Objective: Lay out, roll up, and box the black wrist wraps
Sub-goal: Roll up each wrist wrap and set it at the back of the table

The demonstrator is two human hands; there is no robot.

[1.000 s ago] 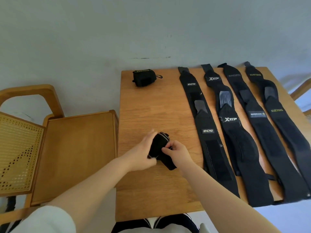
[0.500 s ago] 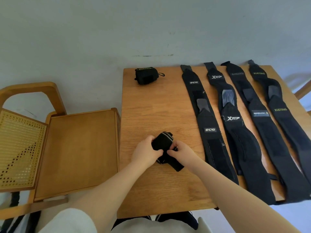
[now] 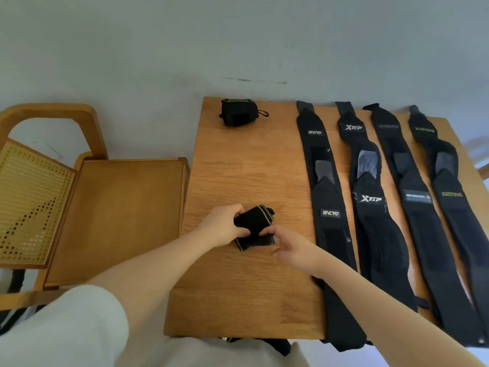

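A black wrist wrap with grey edge stripes (image 3: 255,223) lies partly rolled on the wooden table (image 3: 238,168) in front of me. My left hand (image 3: 225,225) grips the roll from the left. My right hand (image 3: 293,246) pinches the wrap's loose flat end at the lower right. A rolled black wrap (image 3: 238,112) sits at the table's far left corner. Several black wraps lie flat in a row on the right side, among them one labelled IINCYO (image 3: 326,197) and one labelled XTEP (image 3: 370,205).
A wooden chair with a cane back (image 3: 111,215) stands against the table's left edge. A grey wall runs behind the table. Another chair's arm (image 3: 483,170) shows at the far right. The flat wraps hang over the table's near edge.
The wrap has turned between my hands, and its flat end now shows below the roll. My right hand has slid down and to the right. The camera has shifted slightly.
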